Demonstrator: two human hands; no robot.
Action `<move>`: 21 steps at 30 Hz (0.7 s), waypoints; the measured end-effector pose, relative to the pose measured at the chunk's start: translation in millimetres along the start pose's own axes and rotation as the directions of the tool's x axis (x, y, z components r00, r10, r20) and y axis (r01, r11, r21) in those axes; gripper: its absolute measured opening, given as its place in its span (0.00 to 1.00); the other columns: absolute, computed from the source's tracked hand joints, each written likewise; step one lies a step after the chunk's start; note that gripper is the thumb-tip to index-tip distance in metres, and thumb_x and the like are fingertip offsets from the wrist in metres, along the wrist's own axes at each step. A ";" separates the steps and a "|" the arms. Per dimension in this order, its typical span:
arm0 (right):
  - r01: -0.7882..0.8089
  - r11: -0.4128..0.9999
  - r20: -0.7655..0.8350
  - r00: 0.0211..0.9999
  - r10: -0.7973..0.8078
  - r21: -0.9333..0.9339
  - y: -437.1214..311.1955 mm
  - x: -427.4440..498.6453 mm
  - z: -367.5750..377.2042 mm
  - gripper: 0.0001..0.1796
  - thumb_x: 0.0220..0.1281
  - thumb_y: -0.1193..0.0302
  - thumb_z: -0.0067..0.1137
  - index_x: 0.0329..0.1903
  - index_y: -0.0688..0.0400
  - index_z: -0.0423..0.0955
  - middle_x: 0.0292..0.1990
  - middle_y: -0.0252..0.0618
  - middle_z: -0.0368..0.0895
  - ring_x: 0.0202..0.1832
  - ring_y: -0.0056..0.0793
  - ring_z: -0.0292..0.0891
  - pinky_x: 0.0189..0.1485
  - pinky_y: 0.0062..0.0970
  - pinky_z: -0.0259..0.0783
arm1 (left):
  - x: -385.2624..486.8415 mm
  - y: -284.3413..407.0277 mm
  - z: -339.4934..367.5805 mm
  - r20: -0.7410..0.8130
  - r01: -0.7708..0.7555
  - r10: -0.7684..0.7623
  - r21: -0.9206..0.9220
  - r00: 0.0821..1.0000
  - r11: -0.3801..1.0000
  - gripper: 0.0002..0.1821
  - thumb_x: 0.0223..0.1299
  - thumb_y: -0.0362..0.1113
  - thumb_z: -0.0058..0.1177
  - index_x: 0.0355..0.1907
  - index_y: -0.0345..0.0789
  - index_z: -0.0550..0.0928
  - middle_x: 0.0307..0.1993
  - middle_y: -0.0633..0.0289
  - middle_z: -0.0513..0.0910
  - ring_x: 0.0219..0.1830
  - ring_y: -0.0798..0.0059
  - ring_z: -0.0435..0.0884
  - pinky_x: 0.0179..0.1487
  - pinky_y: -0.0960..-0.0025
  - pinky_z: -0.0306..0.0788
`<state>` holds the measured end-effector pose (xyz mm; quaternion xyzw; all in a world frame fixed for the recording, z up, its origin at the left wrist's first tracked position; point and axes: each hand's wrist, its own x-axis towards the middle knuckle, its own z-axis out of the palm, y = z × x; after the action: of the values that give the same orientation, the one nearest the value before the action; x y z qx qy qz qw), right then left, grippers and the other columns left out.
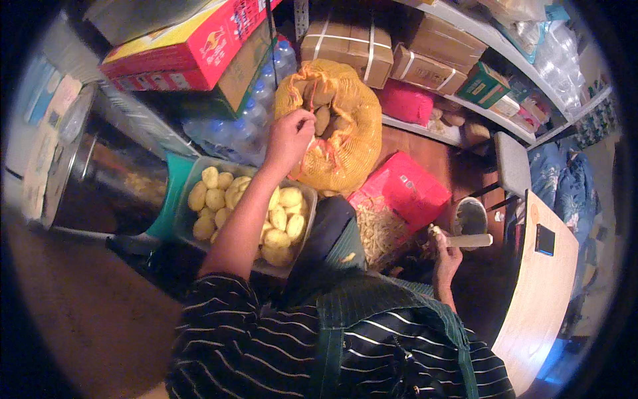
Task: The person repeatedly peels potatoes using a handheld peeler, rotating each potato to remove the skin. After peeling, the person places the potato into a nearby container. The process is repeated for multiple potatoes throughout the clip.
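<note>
A yellow mesh sack (354,129) stands before me with its mouth wide, and unpeeled potatoes (323,120) show inside. Over the near left side of that mouth is my left hand (293,137), fingers curled inward; whether they pinch the mesh cannot be told. My right hand (447,262), off to the right, grips a tool by its pale, apparently wooden handle (471,241); its working end is unclear. Below my left forearm, a clear plastic tub (310,212) holds many peeled yellow potatoes (278,238).
Peelings (381,232) lie on a red bag (406,187) on the floor. Nearby are a round container (469,217), a stool (513,164) and a wooden tabletop (538,294). Bottled water (249,112) and cartons (346,47) border the sack. A dark bin (109,184) is at left.
</note>
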<state>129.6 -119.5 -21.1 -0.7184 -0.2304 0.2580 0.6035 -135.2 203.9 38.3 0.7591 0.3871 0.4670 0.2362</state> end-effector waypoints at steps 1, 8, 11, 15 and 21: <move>0.053 0.999 0.007 0.999 -0.053 -0.010 3.1 0.0 0.3 0.15 0.65 0.70 0.57 0.46 0.69 0.77 0.38 0.39 0.82 0.36 0.22 0.77 0.40 0.22 0.74 | 13.9 -2.3 5.1 0.116 0.010 -0.015 0.046 0.993 0.999 0.06 0.55 0.31 0.51 0.32 0.32 0.82 0.30 0.55 0.83 0.35 0.55 0.82 0.41 0.59 0.74; -0.145 0.989 0.056 0.988 0.144 0.016 11.7 6.3 8.7 0.16 0.63 0.66 0.60 0.45 0.67 0.78 0.31 0.37 0.82 0.26 0.20 0.76 0.29 0.20 0.72 | 65.4 -54.7 85.3 0.650 -0.377 -0.238 0.658 0.722 0.652 0.12 0.49 0.36 0.52 0.34 0.34 0.85 0.35 0.49 0.85 0.38 0.52 0.84 0.41 0.56 0.77; -0.177 0.984 0.054 0.983 0.178 -0.026 15.6 10.7 9.0 0.16 0.64 0.66 0.59 0.45 0.67 0.78 0.31 0.37 0.82 0.26 0.21 0.75 0.29 0.20 0.72 | 60.6 -77.1 128.3 0.586 -0.063 -0.472 0.668 0.659 0.741 0.20 0.60 0.39 0.46 0.52 0.36 0.81 0.53 0.50 0.80 0.53 0.57 0.80 0.56 0.56 0.72; -0.200 0.979 0.039 0.979 0.198 0.047 20.6 18.1 6.6 0.15 0.64 0.67 0.58 0.45 0.68 0.78 0.31 0.38 0.82 0.27 0.22 0.75 0.30 0.21 0.72 | 38.3 -99.0 181.7 0.592 0.009 -0.465 0.612 0.658 0.791 0.26 0.63 0.43 0.41 0.63 0.36 0.72 0.61 0.51 0.73 0.60 0.56 0.74 0.62 0.61 0.67; -0.176 0.983 0.035 0.983 0.178 -0.047 6.2 21.9 0.0 0.14 0.62 0.70 0.59 0.45 0.69 0.78 0.32 0.37 0.83 0.29 0.21 0.76 0.33 0.20 0.72 | 2.6 -160.1 253.8 0.154 0.468 -0.601 0.488 0.785 0.737 0.29 0.61 0.46 0.47 0.63 0.36 0.68 0.56 0.52 0.75 0.53 0.55 0.77 0.54 0.58 0.72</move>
<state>146.4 -106.5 -29.3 -0.7438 -0.1829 0.3196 0.5578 33.1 301.1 -190.3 0.7077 0.6421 0.1610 0.2469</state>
